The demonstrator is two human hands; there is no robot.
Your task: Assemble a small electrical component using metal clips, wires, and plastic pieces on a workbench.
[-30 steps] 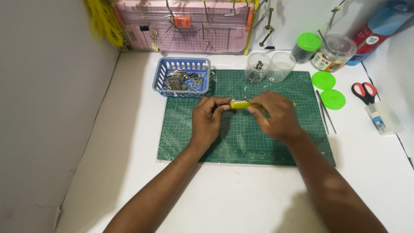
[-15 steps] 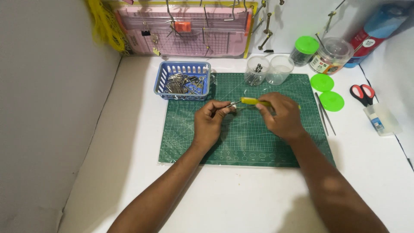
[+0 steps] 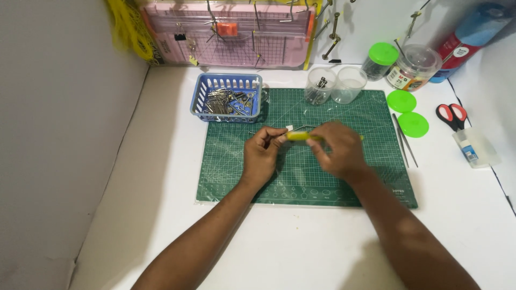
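My right hand [image 3: 338, 150] grips a yellow-handled tool [image 3: 301, 137], tip toward my left hand [image 3: 263, 156], whose fingers are pinched on a small metal piece too tiny to identify. Both hover over the green cutting mat [image 3: 322, 185], mid-table; the blue basket [image 3: 228, 96] sits at its far-left corner. I judge fitting underway; steady alignment matters.

Operator's limbs: two bare forearms and two bare hands recorded.

No sleeves, cuffs or gloves are seen anywhere on either forearm up to the lower frame edge. No watch, bracelet or strap is worn at either wrist. No rings are noted on the left hand [image 3: 262, 156] or the right hand [image 3: 338, 150]. Fingernails are seen short and unpainted.
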